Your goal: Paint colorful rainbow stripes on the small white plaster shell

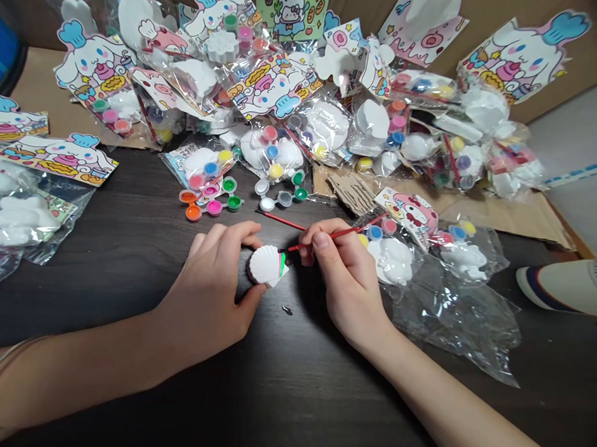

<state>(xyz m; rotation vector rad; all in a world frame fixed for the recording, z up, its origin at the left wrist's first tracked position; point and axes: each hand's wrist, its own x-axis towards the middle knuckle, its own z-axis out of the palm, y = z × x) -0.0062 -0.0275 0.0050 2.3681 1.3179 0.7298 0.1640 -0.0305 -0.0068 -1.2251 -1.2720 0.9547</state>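
Note:
A small white shell-shaped plaster figure is gripped by its edge between the thumb and fingers of my left hand. Green and pink paint marks its right side. My right hand pinches a thin red paintbrush, whose dark tip meets the figure near the painted strip. Behind the hands, a second red-handled brush lies on the table. Opened paint pots in orange, pink and green sit beyond my left hand, and another strip of pots holds white, grey and green.
Bagged plaster figures with paint pots and printed cards pile up along the back against cardboard. More bags lie at left. An opened clear bag and a paper cup are at right. A small wet spot marks the table.

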